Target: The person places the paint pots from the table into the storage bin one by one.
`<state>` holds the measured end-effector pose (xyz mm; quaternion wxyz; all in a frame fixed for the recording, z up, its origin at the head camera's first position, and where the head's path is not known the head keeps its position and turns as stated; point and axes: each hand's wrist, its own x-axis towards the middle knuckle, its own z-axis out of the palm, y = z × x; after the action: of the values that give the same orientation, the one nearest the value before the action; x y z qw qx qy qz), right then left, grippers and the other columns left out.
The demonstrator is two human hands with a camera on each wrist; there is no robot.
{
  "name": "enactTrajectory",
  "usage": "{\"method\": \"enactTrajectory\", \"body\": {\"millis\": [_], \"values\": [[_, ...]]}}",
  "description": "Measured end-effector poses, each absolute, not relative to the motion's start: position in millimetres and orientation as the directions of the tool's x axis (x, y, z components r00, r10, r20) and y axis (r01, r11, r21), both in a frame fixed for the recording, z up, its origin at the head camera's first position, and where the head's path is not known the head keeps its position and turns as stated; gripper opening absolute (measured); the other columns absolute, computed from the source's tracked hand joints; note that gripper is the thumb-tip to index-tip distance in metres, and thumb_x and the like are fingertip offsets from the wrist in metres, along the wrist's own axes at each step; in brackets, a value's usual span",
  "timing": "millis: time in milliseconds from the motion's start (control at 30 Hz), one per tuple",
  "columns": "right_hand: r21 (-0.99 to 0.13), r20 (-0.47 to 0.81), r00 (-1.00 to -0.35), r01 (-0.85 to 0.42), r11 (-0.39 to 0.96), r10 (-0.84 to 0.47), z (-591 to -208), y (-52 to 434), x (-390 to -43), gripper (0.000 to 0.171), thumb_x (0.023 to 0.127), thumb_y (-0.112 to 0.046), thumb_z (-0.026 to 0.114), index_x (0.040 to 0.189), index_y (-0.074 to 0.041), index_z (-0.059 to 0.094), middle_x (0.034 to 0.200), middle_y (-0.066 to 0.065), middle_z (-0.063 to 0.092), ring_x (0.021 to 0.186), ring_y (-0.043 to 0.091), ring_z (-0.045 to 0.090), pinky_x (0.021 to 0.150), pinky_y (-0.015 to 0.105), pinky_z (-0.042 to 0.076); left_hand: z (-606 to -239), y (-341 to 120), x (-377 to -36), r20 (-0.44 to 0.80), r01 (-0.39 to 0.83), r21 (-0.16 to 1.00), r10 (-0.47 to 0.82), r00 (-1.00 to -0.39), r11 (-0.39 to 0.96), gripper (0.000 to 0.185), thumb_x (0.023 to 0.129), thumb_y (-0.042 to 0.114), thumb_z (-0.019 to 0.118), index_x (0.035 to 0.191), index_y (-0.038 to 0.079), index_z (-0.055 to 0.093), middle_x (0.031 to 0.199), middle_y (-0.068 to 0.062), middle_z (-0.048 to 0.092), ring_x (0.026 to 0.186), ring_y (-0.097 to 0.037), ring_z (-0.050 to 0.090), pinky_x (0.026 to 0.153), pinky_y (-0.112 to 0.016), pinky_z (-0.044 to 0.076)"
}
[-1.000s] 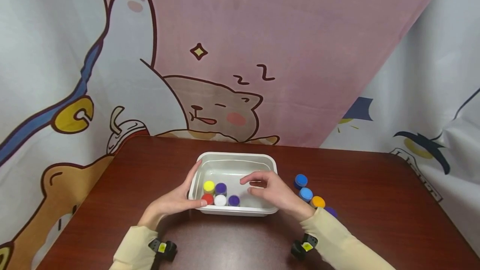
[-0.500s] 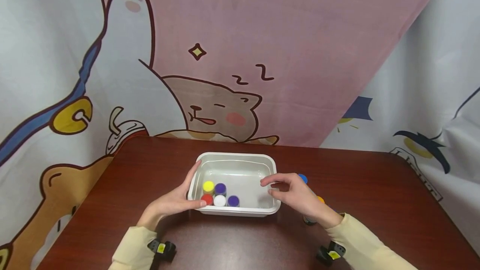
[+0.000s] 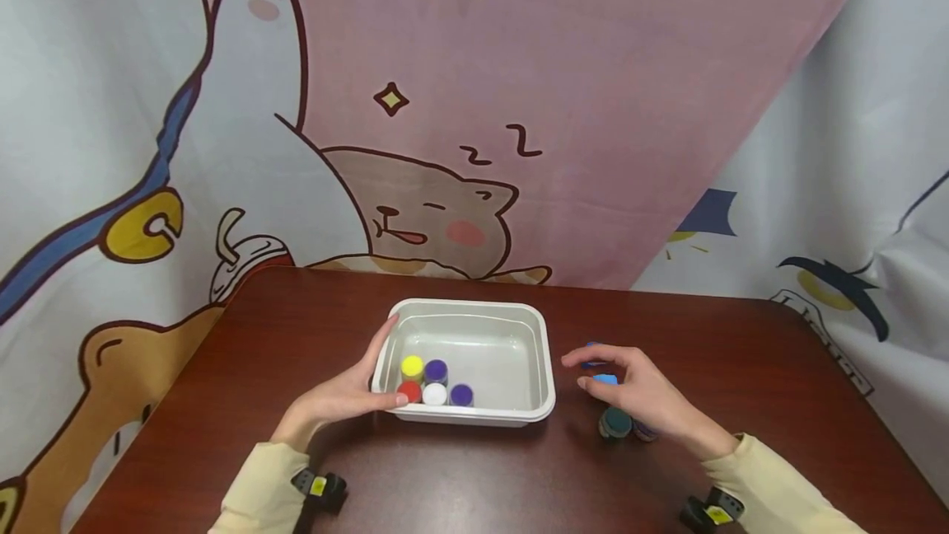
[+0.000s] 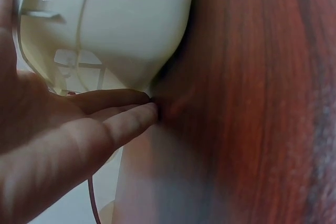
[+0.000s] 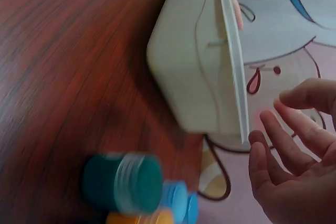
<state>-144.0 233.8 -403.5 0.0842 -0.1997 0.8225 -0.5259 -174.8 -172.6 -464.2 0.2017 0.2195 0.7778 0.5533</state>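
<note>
My left hand (image 3: 337,398) holds the left end of a white plastic tub (image 3: 482,414), thumb over the front rim and fingers outside. Inside, small paint pots stand together at the front left: yellow (image 3: 412,367), red (image 3: 409,391), white (image 3: 434,394) and two purple lids (image 3: 436,370). My right hand (image 3: 652,398), fingers loosely bent and holding nothing, hovers right of the tub. Under and beside it stand a dark green pot (image 3: 614,423), a blue pot (image 3: 605,380) and a partly hidden purple one (image 3: 644,432). An orange pot (image 5: 142,217) shows in the right wrist view.
The brown wooden table (image 3: 460,484) extends around the tub. A cartoon-printed cloth (image 3: 593,105) hangs behind the table's far edge. Another blue pot (image 3: 593,346) stands farther back, partly covered by my right hand.
My right hand has moved from over the tub rightward to above the loose pots, still holding nothing. My left hand stays on the tub, and the pots inside have not shifted.
</note>
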Motion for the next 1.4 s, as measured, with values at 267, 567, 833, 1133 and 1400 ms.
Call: {"method": "enactTrajectory", "body": {"millis": [267,567,833,1133,1400], "values": [[-0.879,0.035,-0.906,-0.228,0.418,-0.421,-414.2,269.5,-136.9,0.025,0.091,-0.005,0.065,0.116,-0.005,0.064,0.116,0.02,0.06,0.083,0.017,0.059,0.063,0.028,0.051,-465.3,-171.6,-174.6,-0.076,0.117,0.948,0.564,-0.822,0.298,0.111,0.082,0.034,0.075,0.154,0.027,-0.01,0.156,-0.021,-0.003,0.14,-0.042,0.006,0.106,-0.067,0.013],[-0.825,0.052,-0.9,-0.283,0.489,-0.434,-434.0,305.2,-127.1,0.028,0.091,-0.005,0.065,0.119,-0.001,0.061,0.116,0.015,0.061,0.104,0.018,0.06,0.083,0.025,0.05,-465.4,-171.5,-174.2,-0.084,0.107,0.947,0.558,-0.826,0.302,0.111,0.082,0.034,0.075,0.154,0.026,-0.01,0.156,-0.021,-0.003,0.14,-0.041,0.005,0.106,-0.067,0.013],[-0.859,-0.022,-0.935,-0.164,0.486,-0.354,-450.6,323.5,-114.8,0.034,0.093,-0.009,0.064,0.124,0.004,0.055,0.122,0.024,0.056,0.102,0.008,0.059,0.078,0.022,0.052,-464.8,-172.0,-173.9,-0.083,0.103,0.951,0.565,-0.821,0.29,0.111,0.082,0.035,0.074,0.154,0.027,-0.01,0.156,-0.02,-0.003,0.14,-0.041,0.005,0.106,-0.067,0.014],[-0.84,-0.012,-0.964,-0.135,0.525,-0.266,-466.7,333.0,-106.2,0.038,0.09,-0.008,0.068,0.123,0.004,0.055,0.12,0.021,0.057,0.1,0.003,0.058,0.08,0.018,0.048,-464.1,-172.3,-175.4,-0.07,0.11,0.956,0.572,-0.817,0.274,0.111,0.082,0.035,0.074,0.154,0.029,-0.01,0.156,-0.02,-0.003,0.14,-0.041,0.006,0.107,-0.066,0.014],[-0.852,-0.11,-0.97,-0.02,0.523,-0.216,-472.7,330.1,-109.3,0.044,0.089,-0.011,0.069,0.126,0.004,0.051,0.123,0.02,0.054,0.098,0.006,0.056,0.079,0.022,0.049,-464.4,-172.1,-176.5,-0.071,0.112,0.954,0.568,-0.82,0.28,0.112,0.082,0.035,0.075,0.154,0.027,-0.011,0.156,-0.02,-0.005,0.141,-0.04,0.004,0.107,-0.065,0.012]]}}
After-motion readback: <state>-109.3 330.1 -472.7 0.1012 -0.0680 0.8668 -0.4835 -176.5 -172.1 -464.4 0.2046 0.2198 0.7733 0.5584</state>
